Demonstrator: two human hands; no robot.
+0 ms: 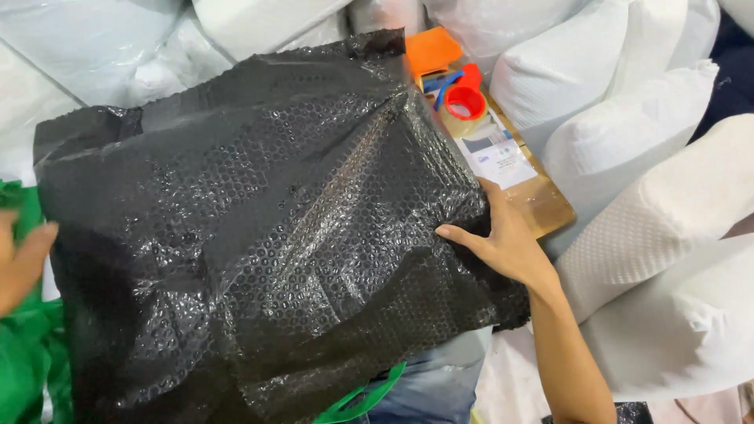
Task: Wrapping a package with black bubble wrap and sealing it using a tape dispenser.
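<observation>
Black bubble-wrap parcel (267, 235) between hands

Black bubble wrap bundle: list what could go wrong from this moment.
1. The right hand presses only the edge of the black bubble wrap bundle, and the left hand sits at the far side; the loose wrap could unfold.
2. The tape dispenser lies on a cardboard box right beside the bundle; shifting the bundle might knock it off.
</observation>
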